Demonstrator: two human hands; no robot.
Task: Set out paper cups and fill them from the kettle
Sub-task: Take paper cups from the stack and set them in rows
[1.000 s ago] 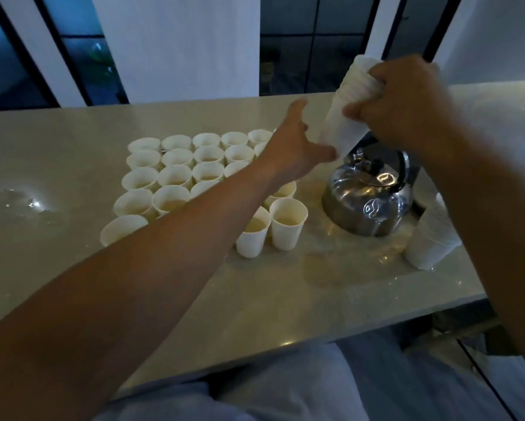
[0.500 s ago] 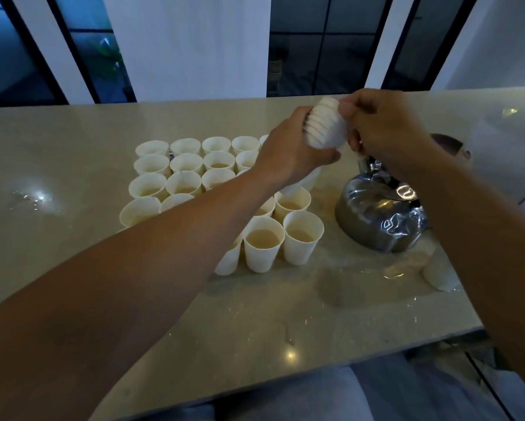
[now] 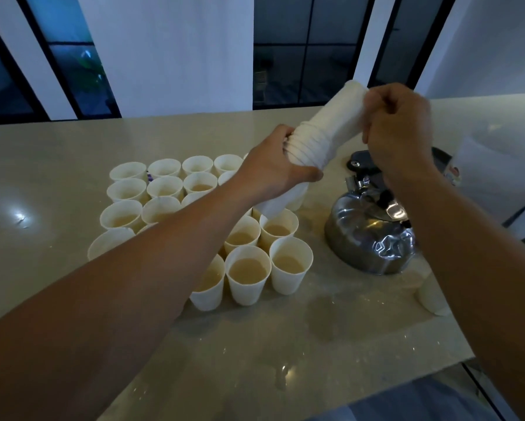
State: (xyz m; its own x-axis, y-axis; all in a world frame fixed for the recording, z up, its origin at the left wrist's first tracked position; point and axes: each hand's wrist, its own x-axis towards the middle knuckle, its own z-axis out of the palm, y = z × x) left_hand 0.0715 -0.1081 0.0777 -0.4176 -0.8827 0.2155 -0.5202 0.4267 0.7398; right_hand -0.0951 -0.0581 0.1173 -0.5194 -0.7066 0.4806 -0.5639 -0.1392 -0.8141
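Since half a second ago, stack of paper cups (image 3: 325,138) raised and tilted above filled cups (image 3: 249,268); left hand (image 3: 273,168) grips its rimmed lower end, right hand (image 3: 397,126) clasps its upper end. Steel kettle (image 3: 370,238) stands beside the filled cups on pale stone worktop (image 3: 315,344), wet in patches. Dark-framed windows (image 3: 306,50) and white wall panels (image 3: 170,50) behind.

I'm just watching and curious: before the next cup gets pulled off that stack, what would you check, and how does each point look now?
1. Stack of cups held at both ends: ok, left hand grips the rim end, right hand the base end.
2. One cup coming loose: cannot tell.
3. Stack clear of the filled cups: ok, it hangs above them.
4. Kettle upright on the counter: ok.
5. Free spot beside the rows: ok, bare counter in front.
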